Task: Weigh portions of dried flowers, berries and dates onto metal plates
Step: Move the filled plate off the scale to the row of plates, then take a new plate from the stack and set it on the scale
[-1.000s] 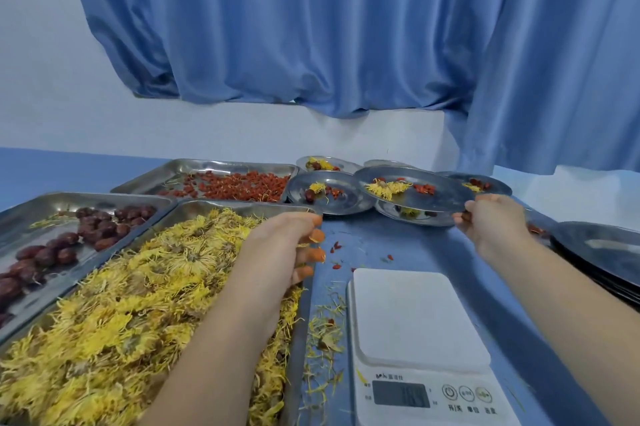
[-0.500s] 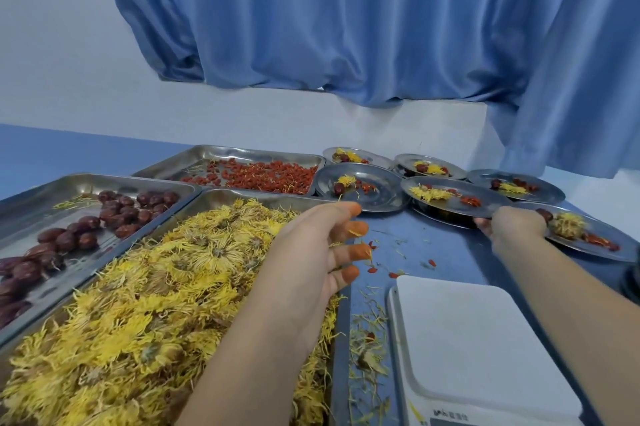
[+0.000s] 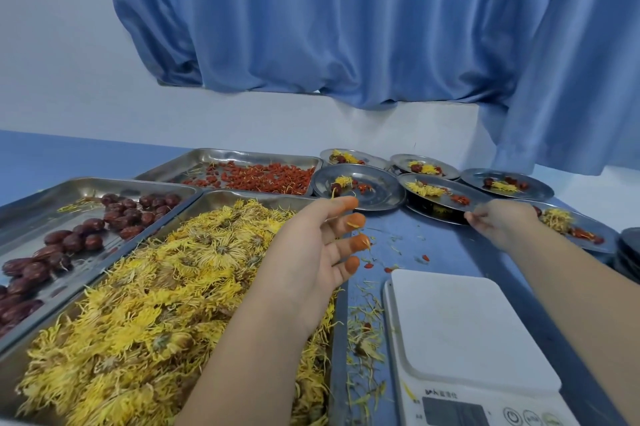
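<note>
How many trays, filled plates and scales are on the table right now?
Trays: 3 (dates, berries, flowers)
Filled plates: 7, one mostly hidden under the plate the right hand holds
Scale: 1
Total: 11

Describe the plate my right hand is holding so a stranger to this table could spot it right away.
Beyond the white scale sits a cluster of round plates. The plate you want is in the middle, its near rim gripped by the right hand. Unlike those beside it, it rests on a lower plate and is the only one in a hand.
</note>
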`<action>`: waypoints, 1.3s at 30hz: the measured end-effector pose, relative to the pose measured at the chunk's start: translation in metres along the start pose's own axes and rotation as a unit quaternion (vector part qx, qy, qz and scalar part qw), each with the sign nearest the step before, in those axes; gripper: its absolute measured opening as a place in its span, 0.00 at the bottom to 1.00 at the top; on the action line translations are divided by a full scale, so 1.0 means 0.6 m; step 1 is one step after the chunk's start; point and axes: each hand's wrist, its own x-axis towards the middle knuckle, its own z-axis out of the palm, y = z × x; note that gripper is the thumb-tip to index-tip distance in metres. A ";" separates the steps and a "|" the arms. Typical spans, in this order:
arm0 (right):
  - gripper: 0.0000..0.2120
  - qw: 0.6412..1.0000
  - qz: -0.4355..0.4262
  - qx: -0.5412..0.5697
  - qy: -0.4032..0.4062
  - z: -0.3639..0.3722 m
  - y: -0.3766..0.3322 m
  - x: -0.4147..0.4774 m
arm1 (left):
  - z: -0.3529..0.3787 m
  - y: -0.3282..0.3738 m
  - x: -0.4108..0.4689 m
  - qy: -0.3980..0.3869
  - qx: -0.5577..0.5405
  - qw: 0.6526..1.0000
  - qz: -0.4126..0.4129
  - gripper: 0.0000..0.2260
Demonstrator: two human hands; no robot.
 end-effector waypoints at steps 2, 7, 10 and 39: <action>0.13 0.977 -0.028 -0.208 -0.029 -0.010 -0.015 -0.022 | 0.000 0.001 0.000 0.004 0.003 1.000 0.000 0.05; 0.11 0.998 0.000 -0.034 -0.050 -0.027 -0.061 -0.097 | 0.003 0.000 -0.007 -0.001 -0.003 1.000 -0.013 0.05; 0.06 0.991 -0.054 -0.079 -0.090 -0.049 -0.088 -0.182 | 0.015 -0.001 -0.016 -0.032 -0.027 0.998 -0.039 0.06; 0.06 0.759 -0.311 -0.570 0.056 -0.340 -0.100 -0.326 | 0.122 -0.131 -0.078 -0.172 -0.110 0.973 -0.110 0.13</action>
